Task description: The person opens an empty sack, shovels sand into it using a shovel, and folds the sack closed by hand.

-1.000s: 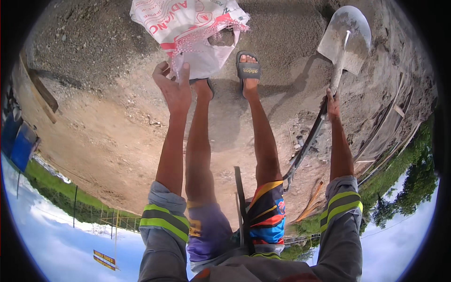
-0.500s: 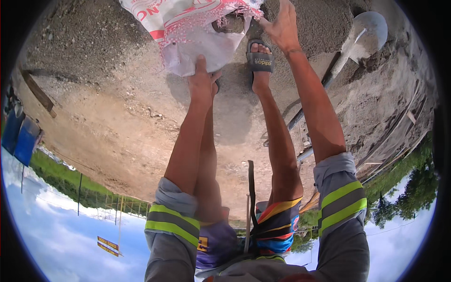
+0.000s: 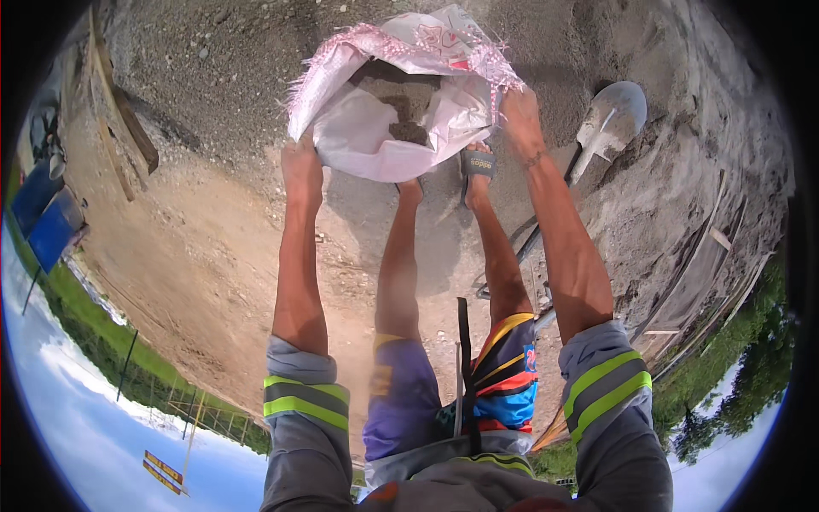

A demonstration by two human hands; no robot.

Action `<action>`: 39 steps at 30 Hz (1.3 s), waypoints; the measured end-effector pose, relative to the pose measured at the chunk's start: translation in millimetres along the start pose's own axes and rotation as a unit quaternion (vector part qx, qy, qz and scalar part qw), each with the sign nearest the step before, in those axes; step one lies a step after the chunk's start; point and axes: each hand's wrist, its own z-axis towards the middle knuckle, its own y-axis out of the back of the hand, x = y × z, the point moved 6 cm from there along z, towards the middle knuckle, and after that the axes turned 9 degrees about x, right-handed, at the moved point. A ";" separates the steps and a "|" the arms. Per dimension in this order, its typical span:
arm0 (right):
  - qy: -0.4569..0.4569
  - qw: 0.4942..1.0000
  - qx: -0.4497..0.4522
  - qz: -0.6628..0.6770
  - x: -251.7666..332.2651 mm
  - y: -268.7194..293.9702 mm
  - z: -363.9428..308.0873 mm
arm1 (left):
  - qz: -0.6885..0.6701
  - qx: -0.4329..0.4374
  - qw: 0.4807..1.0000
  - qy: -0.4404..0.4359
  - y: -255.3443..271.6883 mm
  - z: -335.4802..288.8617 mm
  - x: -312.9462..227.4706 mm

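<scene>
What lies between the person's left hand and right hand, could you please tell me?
In the head view, a white sack spans the stretch between the left hand and the right hand, its mouth open over grey-brown material.

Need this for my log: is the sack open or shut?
Open: the left hand and right hand hold the sack by opposite sides of its rim, and grey sand shows through its mouth.

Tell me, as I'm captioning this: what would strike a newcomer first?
The white sack, top centre, its frayed mouth held open by the left hand and right hand, grey sand-like material inside. Then the shovel lying to its right, and blue containers at the left edge.
</scene>
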 end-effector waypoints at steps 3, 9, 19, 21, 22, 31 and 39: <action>-0.089 0.978 -0.034 0.185 18.3 -15.6 -62.7 | 0.148 -0.021 0.986 -0.073 30.6 4.3 -81.6; -0.124 0.900 -0.090 0.408 7.1 -43.9 -156.1 | 0.438 0.069 0.863 -0.243 -26.7 3.1 -226.3; -0.031 0.778 -0.106 0.619 -41.5 -126.2 -115.4 | 0.578 0.094 0.744 -0.321 -178.2 65.7 -233.4; -0.092 0.760 -0.116 0.633 -48.1 -133.3 -98.3 | 0.487 0.033 0.811 -0.323 -156.2 102.2 -193.6; -0.095 0.764 -0.125 0.625 -61.1 -116.6 -97.9 | 0.480 0.042 0.816 -0.321 -162.4 94.2 -175.3; -0.115 0.966 -0.167 0.159 -1.3 -20.8 -89.7 | 0.292 -0.125 0.900 -0.300 -91.8 64.7 -64.0; -0.067 0.972 -0.052 0.220 -60.8 -8.3 52.8 | 0.146 0.169 0.963 -0.149 -141.9 80.8 -93.9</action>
